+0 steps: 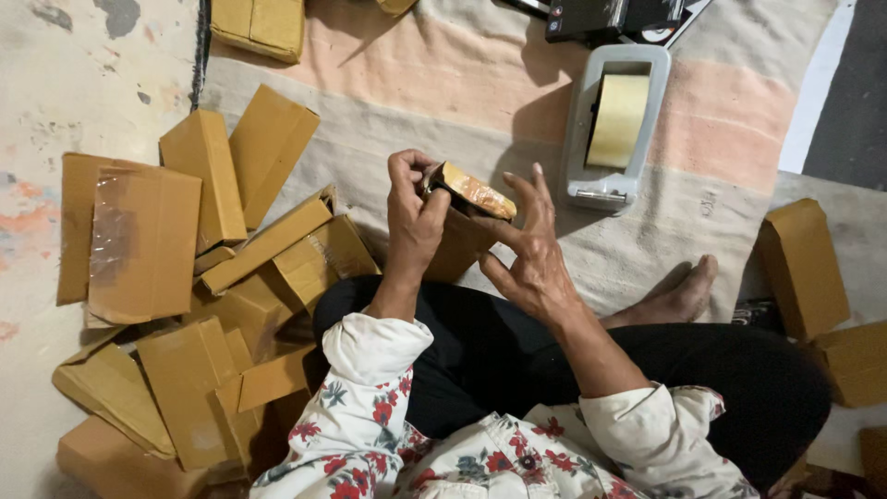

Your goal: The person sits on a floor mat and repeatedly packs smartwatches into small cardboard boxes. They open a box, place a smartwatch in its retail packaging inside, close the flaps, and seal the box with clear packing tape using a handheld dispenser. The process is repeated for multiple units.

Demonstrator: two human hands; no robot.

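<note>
- Head view, looking straight down: my left hand (413, 217) is raised over my lap, wrist bent, fingers curled and pinching the near end of a small packet (469, 190).
- My right hand (528, 254) sits just beside it, fingers spread wide, thumb and forefinger touching the packet's far end; both hands close together, clamped on the same packet.
- Under the packet, between my palms, I hold a small brown cardboard box (459, 246); the packet lies at its upper opening, tilted, with an orange and yellow face showing.
- I cannot tell how far the packet is inside the box; my fingers hide that edge.
- Both floral sleeves are pushed back at the forearms, and my bare foot (682, 294) rests on the striped mat (407, 83), right of the hands.
- A grey tape dispenser (613, 125) with a tan roll stands on the mat beyond my right hand, apart from it.
- A heap of flat and folded cardboard boxes (199, 277) lies to my left; more boxes (802, 266) sit at the right, partly cut off by the frame.
</note>
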